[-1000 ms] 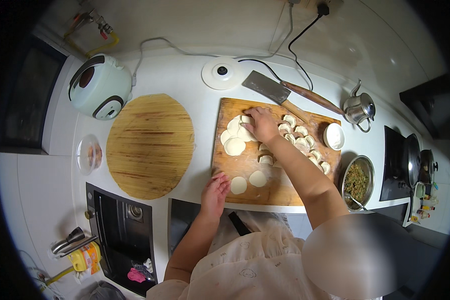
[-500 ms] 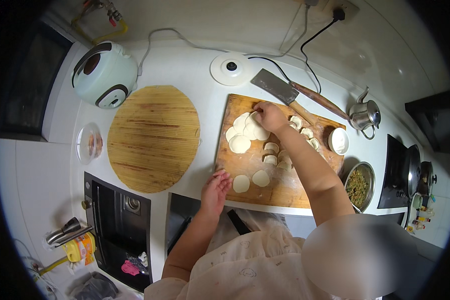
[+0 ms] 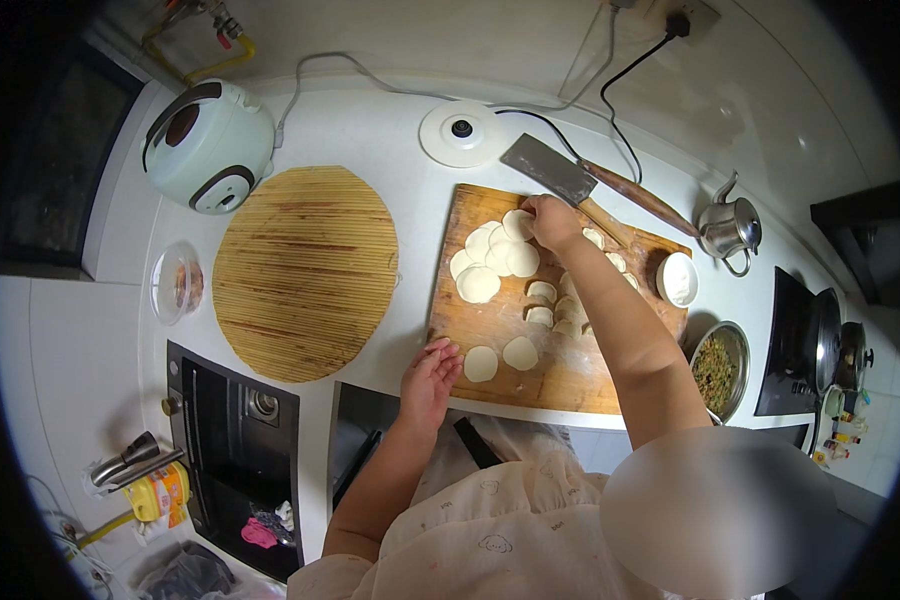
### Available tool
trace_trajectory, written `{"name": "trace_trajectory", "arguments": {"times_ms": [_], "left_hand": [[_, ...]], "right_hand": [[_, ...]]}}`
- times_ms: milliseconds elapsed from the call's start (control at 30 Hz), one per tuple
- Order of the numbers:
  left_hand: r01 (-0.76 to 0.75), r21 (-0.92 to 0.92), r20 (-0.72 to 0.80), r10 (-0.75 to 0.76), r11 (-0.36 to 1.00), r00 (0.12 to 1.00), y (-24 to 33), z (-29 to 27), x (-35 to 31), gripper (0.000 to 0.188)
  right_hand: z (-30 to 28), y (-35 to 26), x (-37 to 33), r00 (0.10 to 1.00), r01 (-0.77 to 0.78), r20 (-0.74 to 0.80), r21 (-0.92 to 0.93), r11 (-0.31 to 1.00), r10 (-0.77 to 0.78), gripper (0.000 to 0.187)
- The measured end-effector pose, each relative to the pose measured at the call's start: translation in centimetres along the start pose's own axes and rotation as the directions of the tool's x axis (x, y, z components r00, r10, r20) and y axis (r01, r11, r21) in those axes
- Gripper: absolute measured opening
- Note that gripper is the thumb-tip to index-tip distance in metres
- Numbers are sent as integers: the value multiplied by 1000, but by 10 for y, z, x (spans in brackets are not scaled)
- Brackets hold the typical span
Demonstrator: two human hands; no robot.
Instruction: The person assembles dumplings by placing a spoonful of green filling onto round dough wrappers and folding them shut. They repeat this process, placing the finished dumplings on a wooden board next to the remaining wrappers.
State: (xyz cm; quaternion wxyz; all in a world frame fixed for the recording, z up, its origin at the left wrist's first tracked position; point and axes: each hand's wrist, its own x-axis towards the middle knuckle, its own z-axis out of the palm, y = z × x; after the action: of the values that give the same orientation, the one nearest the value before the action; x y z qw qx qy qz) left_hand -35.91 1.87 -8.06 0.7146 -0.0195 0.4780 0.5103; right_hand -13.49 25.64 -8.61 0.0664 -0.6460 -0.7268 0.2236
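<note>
On the wooden board [image 3: 470, 395] lies a cluster of round white dough wrappers [image 3: 478, 284], overlapping at its far left. My right hand [image 3: 552, 222] is at the far right of this cluster, its fingers closed at the edge of a dough wrapper [image 3: 516, 225]; the fingertips are partly hidden. Nearer me are two separate wrappers [image 3: 520, 353]. My left hand [image 3: 432, 370] rests by the board's near left corner, holding nothing, fingers loosely bent and apart. Folded dumplings [image 3: 540, 292] sit in the middle, partly covered by my right forearm.
A cleaver [image 3: 550, 167] and a wooden rolling pin [image 3: 635, 197] lie along the board's far edge. At right stand a white bowl [image 3: 677, 281], a bowl of chopped filling [image 3: 715, 372] and a metal pot [image 3: 730, 228]. A round slatted mat [image 3: 305, 275] lies left.
My right hand has shifted slightly right and away from me, and the wrapper at its fingers has moved the same way. My left hand has hardly moved.
</note>
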Motion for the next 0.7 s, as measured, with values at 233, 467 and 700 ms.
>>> {"name": "trace_trajectory", "arguments": {"times_ms": [233,467,700], "left_hand": [[56,-49,212,-44,997,976,-10,19,3,32],[274,-339,437,-107,900,893,-27,119,15,48],[359,-177,620,-179,917,764,-52,168,-9,47]], "right_hand": [[-31,3,-25,994,0,-110,222,975,25,13],[-69,-28,-148,962,226,60,363,904,-265,13],[-129,58,-275,897,-30,-373,483,875,236,15]]}}
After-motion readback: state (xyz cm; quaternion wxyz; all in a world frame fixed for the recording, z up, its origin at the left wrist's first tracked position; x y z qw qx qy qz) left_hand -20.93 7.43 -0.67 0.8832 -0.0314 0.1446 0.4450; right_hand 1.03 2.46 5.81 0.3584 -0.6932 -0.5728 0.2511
